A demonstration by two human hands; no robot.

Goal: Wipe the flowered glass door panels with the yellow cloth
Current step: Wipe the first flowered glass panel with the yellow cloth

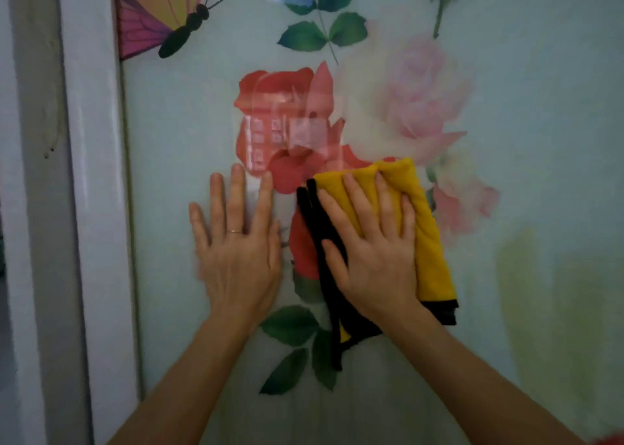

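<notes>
Seen from above the arms, a person faces a pale glass door panel (540,140) printed with flowers, both bare forearms reaching up from the bottom of the view. Near the middle of the glass is a large red rose (287,130), with fainter pink roses (425,90) to its right and a pink and orange butterfly (158,12) at the top left. A white door frame (98,174) runs down the left side. The right hand (371,242) lies flat with straight, spread fingers, pressing a folded yellow cloth (425,228) with black edging against the glass, at the lower right edge of the red rose. The left hand (236,242), wearing a thin ring, rests flat and released on the bare glass just beside the cloth, holding nothing. Wiping looks under way, with most of the panel likely still to be covered. The bare left palm could leave fresh smudges on the glass. The cloth is only pressed, not gripped, so it might slip or unfold if the pressure eases, and a loose black corner hanging below the hand could drag. Leaning hard with both hands could push the door.
</notes>
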